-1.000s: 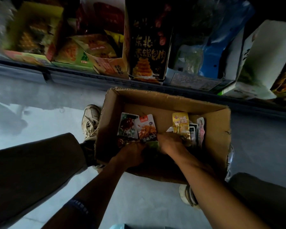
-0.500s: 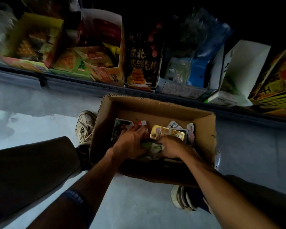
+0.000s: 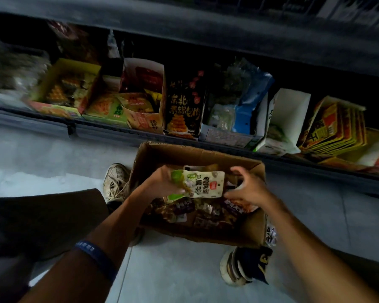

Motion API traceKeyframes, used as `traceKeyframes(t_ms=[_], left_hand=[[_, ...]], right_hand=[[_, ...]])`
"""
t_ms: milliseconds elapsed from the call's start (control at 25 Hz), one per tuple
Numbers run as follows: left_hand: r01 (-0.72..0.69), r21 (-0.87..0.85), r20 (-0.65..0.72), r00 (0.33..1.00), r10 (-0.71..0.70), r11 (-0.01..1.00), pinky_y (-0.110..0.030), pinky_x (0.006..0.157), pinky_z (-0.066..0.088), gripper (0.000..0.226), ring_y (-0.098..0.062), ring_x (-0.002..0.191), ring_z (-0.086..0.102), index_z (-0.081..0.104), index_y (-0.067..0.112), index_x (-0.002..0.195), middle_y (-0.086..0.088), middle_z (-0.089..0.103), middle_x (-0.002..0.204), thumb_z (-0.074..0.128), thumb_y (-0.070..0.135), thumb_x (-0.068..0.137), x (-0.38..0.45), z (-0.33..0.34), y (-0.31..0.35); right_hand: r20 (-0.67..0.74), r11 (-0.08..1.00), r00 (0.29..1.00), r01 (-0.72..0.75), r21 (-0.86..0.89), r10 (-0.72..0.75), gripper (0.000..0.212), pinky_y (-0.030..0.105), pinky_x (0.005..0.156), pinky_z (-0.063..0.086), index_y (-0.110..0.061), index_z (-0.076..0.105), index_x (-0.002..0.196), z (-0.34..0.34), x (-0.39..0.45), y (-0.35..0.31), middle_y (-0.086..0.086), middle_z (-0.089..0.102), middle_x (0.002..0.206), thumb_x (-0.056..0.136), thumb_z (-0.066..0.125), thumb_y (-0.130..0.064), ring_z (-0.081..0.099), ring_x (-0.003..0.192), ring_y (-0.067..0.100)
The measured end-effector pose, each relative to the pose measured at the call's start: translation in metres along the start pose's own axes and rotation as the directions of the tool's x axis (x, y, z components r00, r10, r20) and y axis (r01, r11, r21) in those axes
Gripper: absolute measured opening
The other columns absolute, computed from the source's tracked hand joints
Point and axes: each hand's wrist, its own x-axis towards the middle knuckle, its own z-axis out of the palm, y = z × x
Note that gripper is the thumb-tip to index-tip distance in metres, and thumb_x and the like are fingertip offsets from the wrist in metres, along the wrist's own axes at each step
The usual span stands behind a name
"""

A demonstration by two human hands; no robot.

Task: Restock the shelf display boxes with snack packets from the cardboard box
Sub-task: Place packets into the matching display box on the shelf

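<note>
Left hand [image 3: 162, 182] pinches the green packet [image 3: 198, 184] by its edge, light and floppy; right hand [image 3: 247, 189] hangs open over the cardboard box [image 3: 197, 154].

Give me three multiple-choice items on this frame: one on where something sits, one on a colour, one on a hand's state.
1. Where does the brown cardboard box sit?
A. On the floor in front of the shelf
B. On the shelf
C. On the person's lap

2. What colour is the wristband on the left forearm?
A. Red
B. Blue
C. White

3. What is the left hand doing?
A. Resting flat on the floor
B. Gripping a shelf display box
C. Holding a green-and-white snack packet above the box

Answers:
1 A, the box stands on the grey floor between the person's shoes, below the shelf edge.
2 B, the band around the left forearm is dark blue.
3 C, the left hand's fingers close on the packet's left end, and the packet is raised over the packets in the box.
</note>
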Motion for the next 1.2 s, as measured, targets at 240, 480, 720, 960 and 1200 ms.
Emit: traceKeyframes(t_ms=[240, 480, 720, 960, 1200], left_hand=[[-0.007, -0.559, -0.062, 0.998, -0.033, 0.829, -0.033, 0.08, 0.059, 0.028, -0.023, 0.095, 0.073, 0.074, 0.009, 0.103, -0.007, 0.077, 0.1, 0.079, 0.001, 0.076, -0.04, -0.006, 0.018], [-0.089, -0.754, -0.023, 0.994, 0.11, 0.651, -0.032, 0.073, 0.061, 0.023, -0.023, 0.09, 0.073, 0.08, 0.011, 0.087, -0.012, 0.077, 0.099, 0.075, 0.004, 0.066, -0.076, -0.006, 0.074], [-0.182, -0.66, -0.042, 0.977, 0.207, 0.729, -0.037, 0.08, 0.06, 0.037, -0.028, 0.093, 0.072, 0.073, 0.008, 0.099, -0.015, 0.076, 0.101, 0.085, 0.007, 0.064, -0.119, 0.001, 0.127], [0.066, -0.776, 0.33, 0.89, 0.315, 0.627, -0.054, 0.093, 0.054, 0.049, -0.037, 0.12, 0.061, 0.064, 0.014, 0.128, -0.017, 0.063, 0.132, 0.056, 0.04, 0.088, -0.157, -0.044, 0.178], [-0.019, -0.699, 0.222, 0.945, 0.242, 0.715, -0.043, 0.074, 0.061, 0.038, -0.033, 0.096, 0.072, 0.067, 0.005, 0.117, -0.019, 0.072, 0.114, 0.068, 0.022, 0.084, -0.164, -0.047, 0.22]], right_hand=[[-0.248, 0.841, 0.953, -0.011, 0.541, 0.173, 0.048, 0.028, 0.084, 0.049, -0.026, 0.048, 0.13, 0.01, -0.032, -0.026, -0.003, 0.056, 0.12, 0.088, 0.061, -0.006, 0.059, 0.098, 0.011], [-0.083, -0.155, 0.964, 0.044, 0.987, -0.253, 0.057, 0.046, 0.089, 0.056, -0.008, 0.05, 0.136, 0.009, -0.081, -0.071, 0.022, 0.06, 0.133, 0.08, 0.064, -0.002, 0.061, 0.117, 0.037], [-0.29, 0.07, 0.951, 0.298, 0.952, -0.104, 0.041, 0.049, 0.088, 0.056, -0.006, 0.067, 0.115, -0.022, -0.129, -0.118, 0.014, 0.073, 0.111, 0.075, 0.073, 0.002, 0.068, 0.108, 0.033], [-0.238, 0.19, 0.959, 0.265, 0.945, -0.153, 0.053, 0.053, 0.093, 0.052, -0.006, 0.067, 0.118, -0.087, -0.164, -0.126, 0.017, 0.072, 0.112, 0.066, 0.077, -0.004, 0.068, 0.106, 0.036], [-0.347, 0.439, 0.914, 0.406, 0.802, -0.21, 0.047, 0.037, 0.09, 0.054, -0.015, 0.067, 0.112, -0.115, -0.181, -0.159, 0.0, 0.077, 0.1, 0.067, 0.083, -0.013, 0.072, 0.096, 0.017]])
